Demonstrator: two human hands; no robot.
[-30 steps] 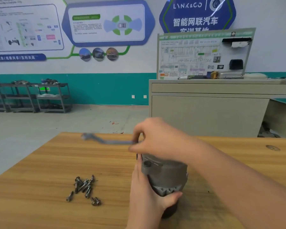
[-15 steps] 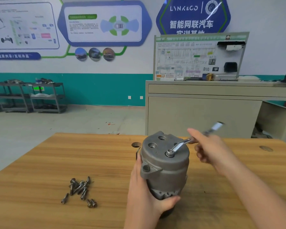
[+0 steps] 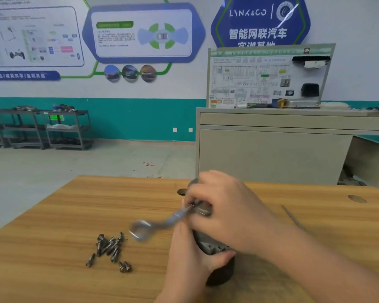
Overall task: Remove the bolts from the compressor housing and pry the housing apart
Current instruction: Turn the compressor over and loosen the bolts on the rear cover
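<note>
Right hand point(image 3: 225, 206) gripping blurred wrench point(image 3: 160, 224) atop compressor housing point(image 3: 210, 246), upright on table point(image 3: 53, 215); left hand point(image 3: 190, 256) clasping housing's side. Removed bolts point(image 3: 109, 248) lying nearby. Risk: wrench slipping off, housing tipping.

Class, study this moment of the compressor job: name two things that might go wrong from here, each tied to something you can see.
1. The wrench is motion-blurred in the right hand and may slip off the bolt, striking the left hand gripping the compressor housing.
2. The wrench's free end passes close above the loose bolts lying on the table; it may knock them off and lose them.
</note>
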